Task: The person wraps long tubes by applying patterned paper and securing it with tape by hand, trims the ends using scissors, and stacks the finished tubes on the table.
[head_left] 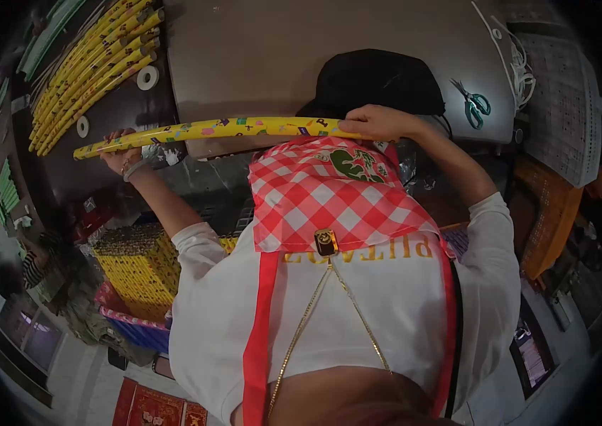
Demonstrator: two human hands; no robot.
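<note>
Head view: left hand (122, 159) and right hand (377, 123), well apart, hold tube (244, 128).

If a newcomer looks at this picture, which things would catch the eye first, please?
Probably the long, patterned yellow tube, held across the upper part of the view by the left hand and the right hand. Next, perhaps the red-and-white checked apron in the centre, and the row of similar tubes at upper left.

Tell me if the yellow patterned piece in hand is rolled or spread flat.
Rolled: the yellow piece shows as one long, narrow tube held in the left hand and right hand, with no part visibly spread flat.
</note>
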